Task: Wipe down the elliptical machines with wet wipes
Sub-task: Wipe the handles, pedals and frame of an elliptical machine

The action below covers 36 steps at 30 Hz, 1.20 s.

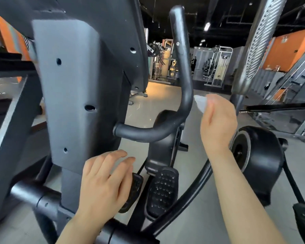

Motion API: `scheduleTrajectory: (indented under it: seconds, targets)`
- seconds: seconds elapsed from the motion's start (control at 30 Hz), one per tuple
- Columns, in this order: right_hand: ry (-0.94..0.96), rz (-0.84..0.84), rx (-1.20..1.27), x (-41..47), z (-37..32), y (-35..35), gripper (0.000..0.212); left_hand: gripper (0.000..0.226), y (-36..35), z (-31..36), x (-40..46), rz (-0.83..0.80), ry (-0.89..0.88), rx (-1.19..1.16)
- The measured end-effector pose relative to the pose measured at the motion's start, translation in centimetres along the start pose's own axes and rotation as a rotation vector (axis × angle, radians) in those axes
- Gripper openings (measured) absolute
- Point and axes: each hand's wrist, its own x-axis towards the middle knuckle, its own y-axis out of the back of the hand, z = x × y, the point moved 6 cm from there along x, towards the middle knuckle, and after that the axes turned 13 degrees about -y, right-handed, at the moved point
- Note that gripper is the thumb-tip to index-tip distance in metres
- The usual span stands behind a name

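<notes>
Right grip (217, 118), wet wipe (200, 103) half-hidden.

Two arms come up from the bottom of the picture. Both arms are bare, with no sleeve showing anywhere on them, from the wrists down to the picture's edge. The left hand (105, 182) is bare too: no glove, no ring and no watch or band on the wrist. Its fingers (116, 155) look a bit blurry, so the nails are hard to see. The right hand (217, 124) is also bare, with no glove, no ring and nothing round the wrist. We see the back of each hand. The right arm looks long and thin in this wide picture.
</notes>
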Motion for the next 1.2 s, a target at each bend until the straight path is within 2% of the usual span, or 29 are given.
scheduleTrajectory:
  seconds: [0.07, 0.13, 0.17, 0.23, 0.3, 0.4, 0.5, 0.57, 0.67, 0.73, 0.83, 0.9, 0.97, 1.03, 1.1, 1.13, 1.17, 1.2]
  targets:
    - [0.110, -0.199, 0.086, -1.8, -2.4, -2.0, 0.028, 0.023, 0.2, 0.0, -0.1, 0.001, -0.004, -0.003]
    - [0.000, -0.343, 0.258, -5.3, -4.1, -3.6, 0.032, 0.024, 0.6, -0.1, -0.3, -0.002, -0.005, -0.009]
    - [-0.091, -0.337, 0.345, -6.9, -4.8, -3.7, 0.036, 0.024, 0.9, -0.3, -0.5, -0.004, 0.001, -0.013]
    - [-0.189, -0.222, 0.448, -9.2, -6.1, -3.3, 0.045, 0.024, 1.5, -0.6, -1.1, -0.006, 0.028, -0.022]
    - [-0.186, -0.167, 0.485, -10.5, -8.0, -2.9, 0.048, 0.025, 1.9, -0.8, -1.6, -0.005, 0.058, -0.042]
    - [-0.198, -0.209, 0.548, -11.7, -10.4, -2.6, 0.043, 0.027, 2.5, -0.8, -2.0, 0.006, 0.108, -0.097]
    - [-0.280, -0.438, 0.656, -12.9, -12.4, -1.6, 0.042, 0.029, 2.6, -0.6, -2.1, 0.025, 0.165, -0.171]
    - [-0.423, -0.642, 0.711, -12.7, -13.0, -1.0, 0.043, 0.029, 2.5, -0.4, -2.1, 0.060, 0.197, -0.264]
    - [-0.724, -0.755, 0.812, -12.2, -10.9, 0.9, 0.034, 0.033, 1.7, 0.5, -1.6, 0.119, 0.244, -0.417]
    - [-0.942, -0.789, 0.855, -12.6, -8.7, 2.5, 0.031, 0.036, 0.6, 1.9, -0.7, 0.096, 0.291, -0.456]
    - [-1.129, -0.768, 0.845, -13.5, -4.6, 5.0, 0.048, 0.036, -1.5, 4.7, 0.7, 0.003, 0.412, -0.539]
    - [-1.187, -0.813, 0.902, -13.4, -2.2, 6.5, 0.045, 0.029, -2.9, 6.9, 1.6, -0.016, 0.477, -0.692]
    - [-1.179, -0.938, 0.968, -13.2, -0.5, 7.7, 0.039, 0.043, -4.9, 8.7, 2.3, -0.015, 0.534, -0.840]
    - [-1.186, -0.975, 0.987, -13.0, 2.3, 8.4, 0.043, 0.045, -7.2, 10.2, 3.3, -0.038, 0.567, -0.868]
    - [-1.246, -0.906, 0.913, -12.2, 6.2, 8.4, 0.036, 0.037, -9.8, 11.6, 4.4, -0.073, 0.581, -0.816]
    - [-1.257, -0.852, 0.861, -11.4, 8.0, 8.3, 0.026, 0.035, -10.9, 12.3, 5.0, -0.069, 0.585, -0.794]
    - [-1.249, -0.783, 0.839, -10.0, 9.6, 8.2, 0.012, 0.031, -11.7, 12.9, 5.6, -0.056, 0.568, -0.749]
    - [-1.208, -0.673, 0.833, -7.9, 11.1, 8.1, 0.010, 0.027, -12.3, 13.4, 6.4, -0.035, 0.513, -0.665]
